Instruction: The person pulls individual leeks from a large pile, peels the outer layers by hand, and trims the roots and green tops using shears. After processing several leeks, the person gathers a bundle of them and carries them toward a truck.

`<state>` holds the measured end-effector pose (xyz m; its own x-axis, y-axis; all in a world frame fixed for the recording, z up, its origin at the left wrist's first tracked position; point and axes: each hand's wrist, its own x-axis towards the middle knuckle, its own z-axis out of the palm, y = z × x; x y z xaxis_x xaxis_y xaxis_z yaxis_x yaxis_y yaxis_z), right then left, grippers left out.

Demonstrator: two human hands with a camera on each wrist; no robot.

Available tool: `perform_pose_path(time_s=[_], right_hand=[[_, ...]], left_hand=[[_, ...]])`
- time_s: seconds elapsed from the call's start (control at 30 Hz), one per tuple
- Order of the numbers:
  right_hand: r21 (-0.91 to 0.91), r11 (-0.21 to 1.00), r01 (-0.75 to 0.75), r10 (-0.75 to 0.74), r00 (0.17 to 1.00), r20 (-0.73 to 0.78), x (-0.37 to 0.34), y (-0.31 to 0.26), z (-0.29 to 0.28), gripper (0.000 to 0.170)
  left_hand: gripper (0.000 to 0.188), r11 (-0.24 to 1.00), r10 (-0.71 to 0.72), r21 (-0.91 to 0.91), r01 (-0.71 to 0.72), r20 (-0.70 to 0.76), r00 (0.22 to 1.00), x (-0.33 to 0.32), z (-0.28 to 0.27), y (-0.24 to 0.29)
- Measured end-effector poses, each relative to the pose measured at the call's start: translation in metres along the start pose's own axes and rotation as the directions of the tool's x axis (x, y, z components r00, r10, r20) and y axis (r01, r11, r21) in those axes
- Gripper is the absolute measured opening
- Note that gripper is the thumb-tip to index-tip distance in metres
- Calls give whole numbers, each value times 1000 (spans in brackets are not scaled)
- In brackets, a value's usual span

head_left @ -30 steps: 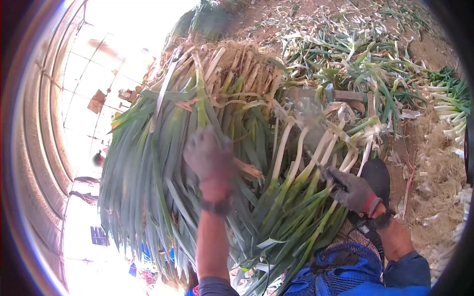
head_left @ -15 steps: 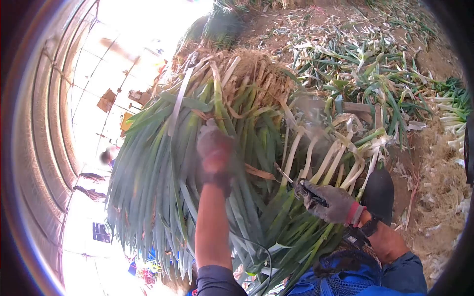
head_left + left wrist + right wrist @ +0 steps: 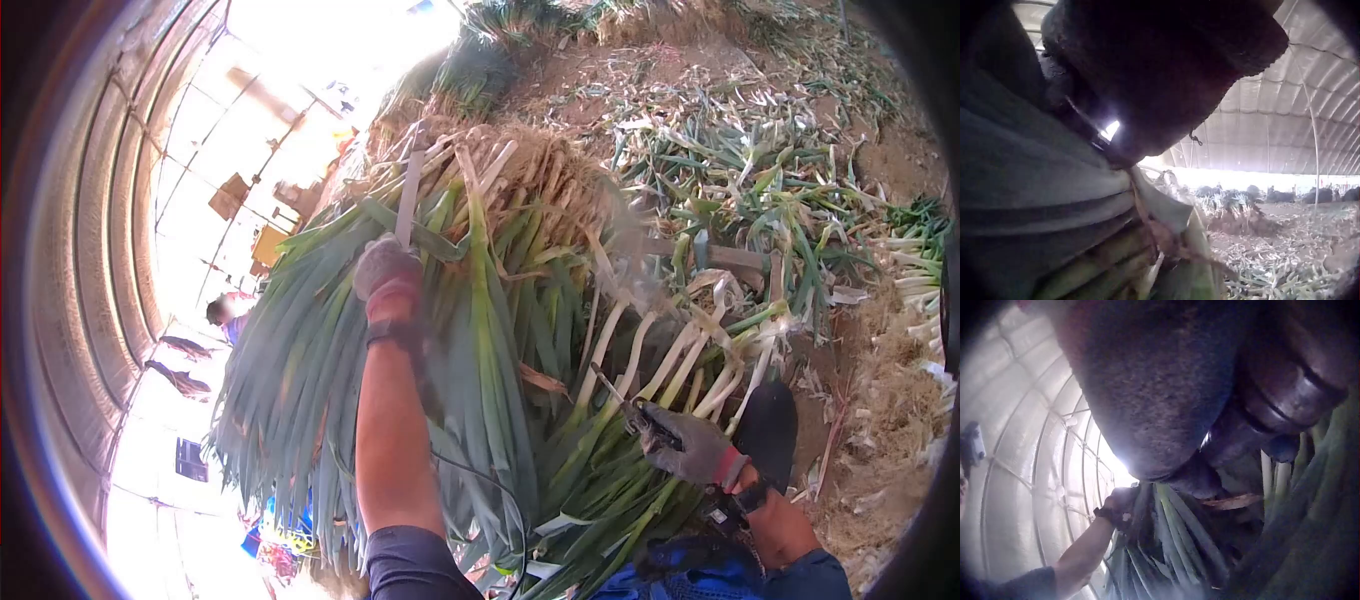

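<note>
Roots toward the back, a tall heap of leeks (image 3: 300, 330) spreads its long green leaves forward. My gloved left hand (image 3: 388, 272) is on the left part of the heap, its fingers at the lower end of a pale flat strip (image 3: 410, 185). The left wrist view has the glove dark against broad leaves, and the fingertips are hidden, so I cannot tell what they hold. My gloved right hand (image 3: 690, 445) grips a black air blow gun whose slender metal nozzle (image 3: 606, 384) points up-left. Below that nozzle lie leeks with white stalks (image 3: 675, 365).
Leaf scraps (image 3: 740, 170) litter the soil behind. Clean white-stalked leeks (image 3: 915, 275) lie at the far right. A wooden bar (image 3: 715, 255) is behind the near leeks. A thin black cord (image 3: 500, 480) loops near my left arm. Another person (image 3: 232, 312) is at the far left.
My left hand has moved left across the heap, off a leek, to the pale strip. My right hand has swung the nozzle a little left, then stayed over the near leeks. The view has shifted.
</note>
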<state>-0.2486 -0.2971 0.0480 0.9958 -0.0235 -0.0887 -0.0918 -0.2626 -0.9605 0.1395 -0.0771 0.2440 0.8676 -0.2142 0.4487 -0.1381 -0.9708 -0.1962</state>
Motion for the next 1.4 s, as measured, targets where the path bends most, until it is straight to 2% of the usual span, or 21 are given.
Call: perform_pose_path(time_s=[0.1, 0.17, 0.23, 0.27, 0.3, 0.37, 0.43, 0.5, 0.6, 0.7, 0.8, 0.9, 0.93, 1.03, 1.1, 1.13, 1.17, 1.23, 1.3, 1.37, 1.4], right_hand=[[25, 999, -34, 34, 999, -7, -7, 4, -2, 57], [70, 997, 8, -8, 1000, -5, -12, 7, -3, 58], [107, 991, 78, -77, 997, -14, -10, 21, 3, 64], [120, 987, 103, -101, 995, -21, -9, 34, 8, 70], [103, 995, -9, 4, 999, 48, -7, 34, 10, 68], [-2, 999, -47, 47, 999, -3, -11, 36, 18, 64], [-12, 999, -45, 44, 995, -86, -10, 41, 28, 55], [24, 998, -64, 66, 992, -105, -12, 39, 35, 48], [26, 994, -102, 103, 993, -60, -21, 37, 38, 44], [57, 988, -147, 153, 982, -115, -27, 46, 43, 41], [136, 976, -171, 201, 947, -250, -47, 47, 16, 48], [244, 949, -201, 296, 837, -460, -65, 74, -20, 53], [237, 965, -116, 227, 825, -518, -71, 89, -29, 53], [215, 975, -60, 179, 787, -590, -99, 93, -49, 51], [131, 988, -78, 140, 804, -578, -105, 114, -43, 51], [125, 990, 59, 38, 752, -658, -100, 129, -29, 47], [107, 993, 44, 42, 721, -692, -88, 153, -7, 46], [85, 995, -43, 88, 757, -648, -83, 181, 14, 47], [54, 991, -125, 133, 806, -577, -78, 197, 29, 48], [25, 987, -160, 148, 831, -537, -77, 202, 38, 50], [5, 985, -171, 149, 840, -522, -76, 202, 39, 50]], left_hand=[[30, 970, 159, 155, -188, 182, 970, 45, 59, -50], [29, 767, 443, 457, -450, 131, 887, 33, 61, -66], [27, 856, 476, 186, -482, 81, 876, 20, 34, -60], [27, 889, 457, -62, -453, 71, 887, 14, 17, -56], [27, 867, 413, -340, -364, 82, 907, 0, -5, -49], [30, 622, 298, -782, -36, 194, 935, -48, -27, -31], [27, 363, 240, -913, 187, 285, 928, -100, -30, 0], [25, 368, 292, -899, 238, 354, 888, -132, -33, 22], [20, 547, 575, -836, 36, 407, 709, -173, -64, 84], [15, 603, 743, -773, -197, 454, 492, -217, -93, 152], [14, 459, 844, -869, -186, 361, 398, -247, -95, 186], [16, 380, 826, -913, 148, 407, 389, -271, -96, 207], [17, 364, 809, -900, 241, 434, 397, -282, -92, 216], [18, 247, 834, -888, 387, 398, 382, -320, -95, 251], [19, 163, 905, -899, 406, 300, 300, -340, -93, 279], [19, 134, 927, -891, 434, 267, 263, -353, -94, 293], [20, 110, 946, -881, 460, 235, 225, -365, -96, 309], [24, 131, 978, -901, 414, 185, 93, -389, -111, 343], [32, 120, 991, -973, 195, 106, -83, -421, -105, 384], [38, -78, 990, -958, -275, -107, 91, -449, -87, 408], [41, -65, 982, -947, -314, -116, 146, -447, -89, 408]])
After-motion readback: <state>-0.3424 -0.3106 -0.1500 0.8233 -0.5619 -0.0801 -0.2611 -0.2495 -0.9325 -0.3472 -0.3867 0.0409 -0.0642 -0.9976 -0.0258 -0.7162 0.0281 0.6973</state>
